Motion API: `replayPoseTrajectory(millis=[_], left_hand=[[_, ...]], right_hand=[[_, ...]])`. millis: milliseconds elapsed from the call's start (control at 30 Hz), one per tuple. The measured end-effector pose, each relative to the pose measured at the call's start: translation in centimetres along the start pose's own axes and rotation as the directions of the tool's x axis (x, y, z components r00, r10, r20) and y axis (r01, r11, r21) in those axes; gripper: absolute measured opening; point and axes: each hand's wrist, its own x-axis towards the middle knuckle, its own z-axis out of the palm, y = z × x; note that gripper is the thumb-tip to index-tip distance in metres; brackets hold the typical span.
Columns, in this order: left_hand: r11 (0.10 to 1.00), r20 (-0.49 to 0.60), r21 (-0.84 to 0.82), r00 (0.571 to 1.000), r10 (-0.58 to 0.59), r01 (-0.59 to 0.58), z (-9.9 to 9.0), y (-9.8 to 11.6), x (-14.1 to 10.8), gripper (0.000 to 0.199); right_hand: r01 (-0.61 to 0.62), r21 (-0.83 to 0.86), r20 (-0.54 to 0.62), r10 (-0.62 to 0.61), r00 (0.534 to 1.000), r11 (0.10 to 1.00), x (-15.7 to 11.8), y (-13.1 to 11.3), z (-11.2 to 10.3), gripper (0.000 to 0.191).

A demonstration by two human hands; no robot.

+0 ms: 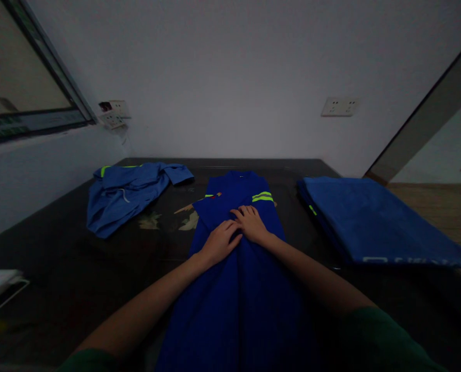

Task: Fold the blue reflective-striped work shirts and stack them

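Note:
A dark blue garment (238,289) with yellow-green stripes lies lengthwise over the dark table, its collar toward the wall and a sleeve folded across the front. My left hand (221,240) rests on its middle, fingers spread a little, palm down. Just beside it, nearly touching, my right hand (250,223) lies on the cloth with its fingers slightly apart. Neither hand visibly grips the fabric. The lower end of the garment runs out of view at the bottom.
A crumpled lighter blue garment (131,194) lies at the back left of the table (222,163). Folded blue cloth (373,217) is stacked on the right. A white device (0,284) with a cable sits at the left edge. Behind the table stands a wall with sockets (339,107).

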Motion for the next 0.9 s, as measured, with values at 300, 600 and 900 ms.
replayPoseTrajectory(millis=[300, 600, 900], left_hand=[[0.973, 0.218, 0.230, 0.975, -0.049, -0.002, -0.1, 1.8, -0.4, 0.040], [0.957, 0.124, 0.280, 0.992, 0.039, -0.072, 1.3, 1.0, 0.5, 0.049], [0.951, 0.242, 0.294, 0.970, 0.021, -0.094, 2.2, -0.2, -0.5, 0.061]], right_hand=[[-0.330, 0.003, 0.073, 0.328, 0.942, 0.944, 1.6, 7.5, -1.3, 0.050], [-0.377, -0.078, 0.058, 0.381, 0.923, 0.923, 3.1, 8.4, 0.1, 0.062], [-0.467, -0.033, 0.213, 0.463, 0.861, 0.884, 6.3, 12.2, 1.9, 0.068]])
